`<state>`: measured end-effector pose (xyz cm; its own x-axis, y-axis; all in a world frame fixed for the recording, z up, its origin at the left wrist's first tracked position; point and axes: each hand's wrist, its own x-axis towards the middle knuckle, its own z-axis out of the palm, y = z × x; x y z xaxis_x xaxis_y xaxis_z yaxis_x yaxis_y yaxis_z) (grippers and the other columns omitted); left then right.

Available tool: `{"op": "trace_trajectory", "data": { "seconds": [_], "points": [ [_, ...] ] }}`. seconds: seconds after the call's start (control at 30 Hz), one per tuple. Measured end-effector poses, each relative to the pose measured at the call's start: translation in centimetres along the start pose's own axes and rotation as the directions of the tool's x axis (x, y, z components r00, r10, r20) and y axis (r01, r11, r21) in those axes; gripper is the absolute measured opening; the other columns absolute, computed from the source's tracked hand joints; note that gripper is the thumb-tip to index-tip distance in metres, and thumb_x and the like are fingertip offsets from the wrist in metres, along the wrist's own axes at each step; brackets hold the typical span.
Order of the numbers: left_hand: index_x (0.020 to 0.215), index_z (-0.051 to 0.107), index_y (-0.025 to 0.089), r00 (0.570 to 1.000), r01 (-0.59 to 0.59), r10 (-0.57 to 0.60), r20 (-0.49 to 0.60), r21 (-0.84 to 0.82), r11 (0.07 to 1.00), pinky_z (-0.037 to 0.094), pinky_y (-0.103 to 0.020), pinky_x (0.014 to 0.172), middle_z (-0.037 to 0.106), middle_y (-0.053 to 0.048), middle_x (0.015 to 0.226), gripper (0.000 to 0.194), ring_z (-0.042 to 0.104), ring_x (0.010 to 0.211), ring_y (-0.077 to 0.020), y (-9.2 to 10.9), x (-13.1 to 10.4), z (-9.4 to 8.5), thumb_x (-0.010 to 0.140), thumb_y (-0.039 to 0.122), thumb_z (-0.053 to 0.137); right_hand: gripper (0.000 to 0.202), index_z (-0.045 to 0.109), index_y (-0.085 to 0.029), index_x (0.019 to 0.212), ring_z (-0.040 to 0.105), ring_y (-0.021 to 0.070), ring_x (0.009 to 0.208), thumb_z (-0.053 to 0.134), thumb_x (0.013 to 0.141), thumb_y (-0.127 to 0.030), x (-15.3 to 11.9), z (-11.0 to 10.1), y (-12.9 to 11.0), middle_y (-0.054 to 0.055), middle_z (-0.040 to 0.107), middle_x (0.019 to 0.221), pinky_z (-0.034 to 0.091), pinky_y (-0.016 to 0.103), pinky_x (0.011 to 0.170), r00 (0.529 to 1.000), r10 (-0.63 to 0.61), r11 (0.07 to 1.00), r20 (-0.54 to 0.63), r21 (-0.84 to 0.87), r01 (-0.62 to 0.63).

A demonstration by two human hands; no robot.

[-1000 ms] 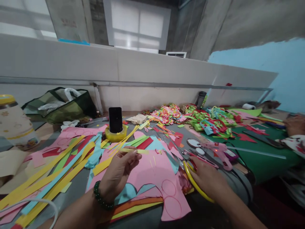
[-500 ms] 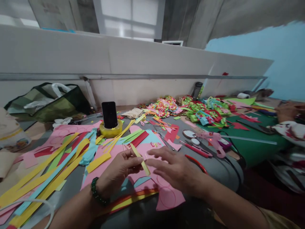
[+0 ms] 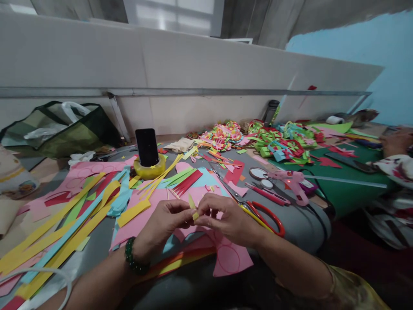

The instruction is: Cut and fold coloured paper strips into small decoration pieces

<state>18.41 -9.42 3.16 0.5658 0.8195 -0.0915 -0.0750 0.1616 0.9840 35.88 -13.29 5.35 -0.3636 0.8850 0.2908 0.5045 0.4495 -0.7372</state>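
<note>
A short pale-yellow strip (image 3: 191,201) of paper or felt is pinched between both hands over pink sheets. My left hand (image 3: 169,221) closes on it with thumb and fingertips; a dark green bead bracelet (image 3: 131,256) circles that wrist. My right hand (image 3: 226,215) pinches the strip's near end, which looks bent over. Beneath the hands lies a pink sheet (image 3: 229,258) with circles drawn on it. Orange-handled scissors (image 3: 274,221) rest just right of my right hand. Red strips (image 3: 187,183) lie beyond my fingers.
A phone (image 3: 147,147) stands in a yellow tape roll (image 3: 150,168). Long yellow strips (image 3: 61,230) spread at left. A pink glue gun (image 3: 295,183) lies at right, before piles of colourful flowers (image 3: 227,135). Another person's hand (image 3: 398,140) is at far right.
My right hand has moved left and closed on the strip's lower end, which now looks bent. The scissors' handles have come into view. The camera has tilted down slightly.
</note>
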Motion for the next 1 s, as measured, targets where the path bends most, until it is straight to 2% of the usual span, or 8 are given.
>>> {"op": "trace_trajectory", "data": {
  "seconds": [0.13, 0.23, 0.4, 0.53, 0.67, 0.83, 1.0],
  "points": [
    [0.066, 0.07, 0.013, 1.0, -0.017, 0.017, -0.004, 0.012, 1.0, 0.041, -0.021, 0.058, 0.063, -0.004, 0.063, 0.021, 0.054, 0.06, -0.0125, 0.1, -0.1, 0.0, 0.072, 0.034, 0.067, 0.017, 0.061, -0.016, 0.071, 0.049, 0.008, 0.061, 0.062, 0.08, -0.031, 0.2, 0.6, 0.4, -0.001, 0.057, 0.07, 0.039, 0.02, 0.056, 0.99, 0.127, 0.992, -0.058, 0.037, -0.125],
    [0.073, 0.071, 0.013, 1.0, -0.015, 0.015, 0.005, 0.019, 1.0, 0.043, -0.023, 0.061, 0.065, -0.007, 0.068, 0.024, 0.057, 0.065, -0.0143, 0.2, -0.1, 0.0, 0.075, 0.036, 0.063, 0.017, 0.061, -0.016, 0.069, 0.049, 0.0079, 0.061, 0.061, 0.08, -0.029, 0.3, 0.8, 0.5, -0.002, 0.058, 0.068, 0.038, 0.02, 0.056, 0.982, 0.161, 0.986, -0.098, 0.046, -0.158],
    [0.071, 0.068, 0.014, 0.999, 0.01, -0.009, -0.04, 0.015, 1.0, 0.045, -0.022, 0.061, 0.067, -0.007, 0.071, 0.026, 0.061, 0.067, -0.0154, 0.3, -0.2, 0.1, 0.077, 0.038, 0.061, 0.018, 0.062, -0.016, 0.07, 0.051, 0.0094, 0.063, 0.058, 0.081, -0.03, 0.3, 0.9, 0.6, -0.001, 0.06, 0.069, 0.038, 0.02, 0.057, 0.972, 0.203, 0.979, -0.117, 0.011, -0.203],
    [0.072, 0.067, 0.014, 0.998, 0.022, -0.019, -0.053, 0.042, 0.999, 0.045, -0.022, 0.06, 0.068, -0.007, 0.071, 0.025, 0.061, 0.065, -0.0146, 0.3, -0.1, 0.2, 0.073, 0.038, 0.065, 0.018, 0.061, -0.016, 0.071, 0.052, 0.0095, 0.062, 0.058, 0.081, -0.031, 0.1, 1.2, 0.9, -0.001, 0.061, 0.068, 0.039, 0.02, 0.055, 0.97, 0.219, 0.975, -0.108, 0.049, -0.215],
    [0.078, 0.065, 0.015, 0.997, 0.051, -0.052, -0.057, -0.015, 0.999, 0.045, -0.022, 0.058, 0.067, -0.005, 0.069, 0.022, 0.061, 0.063, -0.0142, 0.2, 0.0, 0.2, 0.071, 0.035, 0.068, 0.017, 0.061, -0.016, 0.071, 0.053, 0.0098, 0.063, 0.057, 0.081, -0.028, -0.1, 1.5, 1.1, -0.001, 0.061, 0.067, 0.041, 0.02, 0.056, 0.971, 0.22, 0.973, -0.088, 0.093, -0.212],
    [0.069, 0.062, 0.015, 0.998, 0.033, -0.032, -0.045, 0.016, 0.999, 0.044, -0.02, 0.058, 0.065, -0.004, 0.067, 0.019, 0.06, 0.063, -0.0123, 0.2, 0.0, 0.1, 0.073, 0.033, 0.065, 0.017, 0.058, -0.015, 0.071, 0.053, 0.0096, 0.062, 0.056, 0.081, -0.028, -0.1, 1.8, 1.0, -0.001, 0.058, 0.066, 0.042, 0.02, 0.057, 0.966, 0.24, 0.966, -0.095, 0.126, -0.228],
    [0.072, 0.061, 0.016, 0.995, 0.047, -0.044, -0.084, 0.026, 0.999, 0.045, -0.022, 0.06, 0.066, -0.003, 0.07, 0.018, 0.062, 0.067, -0.0144, 0.2, 0.1, 0.1, 0.071, 0.033, 0.067, 0.017, 0.053, -0.015, 0.078, 0.056, 0.0097, 0.063, 0.058, 0.08, -0.031, 0.1, 2.0, 0.7, -0.001, 0.056, 0.072, 0.046, 0.023, 0.059, 0.954, 0.282, 0.921, -0.1, 0.307, -0.24]
  ]
}}
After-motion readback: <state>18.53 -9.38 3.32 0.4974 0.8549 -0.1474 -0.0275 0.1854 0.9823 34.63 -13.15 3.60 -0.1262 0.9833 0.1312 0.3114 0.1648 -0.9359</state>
